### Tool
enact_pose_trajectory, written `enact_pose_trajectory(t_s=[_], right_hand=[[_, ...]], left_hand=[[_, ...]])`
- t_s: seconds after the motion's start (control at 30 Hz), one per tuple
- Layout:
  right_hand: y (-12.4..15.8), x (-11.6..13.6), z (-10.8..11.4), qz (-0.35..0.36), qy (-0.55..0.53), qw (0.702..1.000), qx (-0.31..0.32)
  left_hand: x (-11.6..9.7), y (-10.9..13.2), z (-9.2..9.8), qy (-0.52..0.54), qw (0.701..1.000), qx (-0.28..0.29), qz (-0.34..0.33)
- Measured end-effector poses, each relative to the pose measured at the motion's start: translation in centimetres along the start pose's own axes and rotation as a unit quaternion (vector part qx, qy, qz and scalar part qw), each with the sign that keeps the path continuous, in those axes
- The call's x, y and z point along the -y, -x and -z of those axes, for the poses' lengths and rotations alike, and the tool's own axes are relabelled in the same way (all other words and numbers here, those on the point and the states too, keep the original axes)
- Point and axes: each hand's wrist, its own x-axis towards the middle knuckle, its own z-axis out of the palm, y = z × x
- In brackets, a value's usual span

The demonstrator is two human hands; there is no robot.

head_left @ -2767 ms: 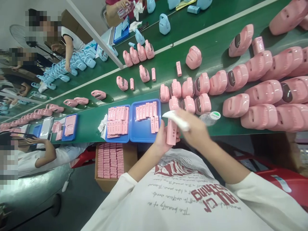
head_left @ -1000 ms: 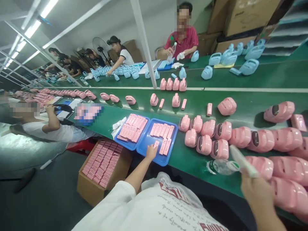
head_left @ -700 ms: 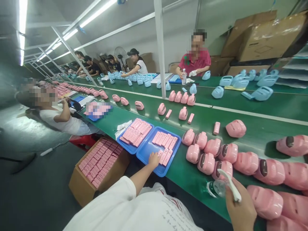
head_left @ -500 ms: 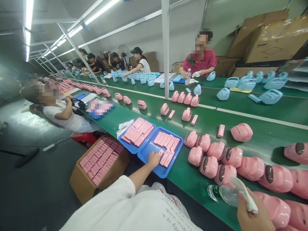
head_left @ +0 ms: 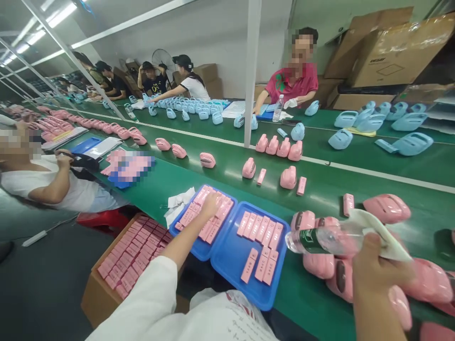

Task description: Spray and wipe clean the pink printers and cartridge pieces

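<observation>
My left hand (head_left: 211, 204) reaches over the left blue tray (head_left: 199, 254), its fingertips among small pink rectangular pieces (head_left: 192, 215) with dark print. Motion blur hides whether it grips one. Beside it, the right blue tray (head_left: 227, 258) holds more such pieces (head_left: 259, 228) in a row, with three others (head_left: 250, 266) nearer me. At the right, my right hand (head_left: 380, 265) is closed around a white cloth (head_left: 373, 225) and the neck end of a clear plastic bottle (head_left: 316, 240) with a green label. The bottle lies sideways above glossy pink housings (head_left: 318, 265).
A cardboard box (head_left: 93, 289) packed with pink pieces stands below the table's left edge. Crumpled white paper (head_left: 179, 203) lies by the left tray. Pink housings (head_left: 207, 160) line the green table; blue housings (head_left: 339, 139) are beyond. A co-worker (head_left: 291, 80) sits opposite, another (head_left: 53, 180) at left.
My left hand has left the right tray, where a pink piece now lies, and moved to the left tray. My right hand has raised the bottle and cloth. The view has shifted.
</observation>
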Motion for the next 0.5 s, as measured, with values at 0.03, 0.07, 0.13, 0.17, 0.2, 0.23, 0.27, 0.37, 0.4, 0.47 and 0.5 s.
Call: enact_pose_trajectory(t_s=[0.03,0.07,0.13,0.17,0.2,0.23,0.27,0.37,0.4,0.47,0.5], right_hand=[[-0.2,0.5,-1.9,0.012,0.004,1.0,-0.006],[-0.4,0.8,-3.7,0.022,0.015,1.0,-0.016],[-0.5,0.9,-7.0,0.034,0.052,0.998,0.007],[-0.5,0.8,-8.4,0.036,0.072,0.996,0.024],[-0.4,0.5,-9.6,0.039,0.091,0.994,0.042],[-0.2,0.1,-10.7,0.043,0.107,0.991,0.061],[0.1,-0.3,-11.6,0.05,0.12,0.988,0.082],[0.9,-1.9,-13.3,0.09,0.135,0.981,0.104],[1.2,-2.4,-13.5,0.1,0.138,0.98,0.105],[1.4,-3.0,-13.6,0.106,0.15,0.975,0.122],[1.5,-3.0,-13.5,0.1,0.157,0.972,0.143]], left_hand=[[1.1,-2.8,1.4,-0.009,1.0,-0.012,0.002],[2.3,-5.5,2.7,-0.018,1.0,-0.022,0.007],[4.4,-11.0,4.8,-0.037,0.998,-0.035,0.025],[5.4,-13.5,5.5,-0.045,0.998,-0.038,0.034],[6.3,-15.9,6.1,-0.052,0.997,-0.042,0.043],[7.1,-18.1,6.5,-0.057,0.996,-0.044,0.053],[7.8,-20.0,6.8,-0.061,0.995,-0.047,0.062],[9.5,-24.5,7.0,-0.07,0.993,-0.051,0.082],[9.9,-25.6,6.9,-0.074,0.993,-0.051,0.083],[10.3,-27.1,6.6,-0.082,0.993,-0.045,0.076],[10.4,-27.5,6.4,-0.086,0.993,-0.04,0.07]])
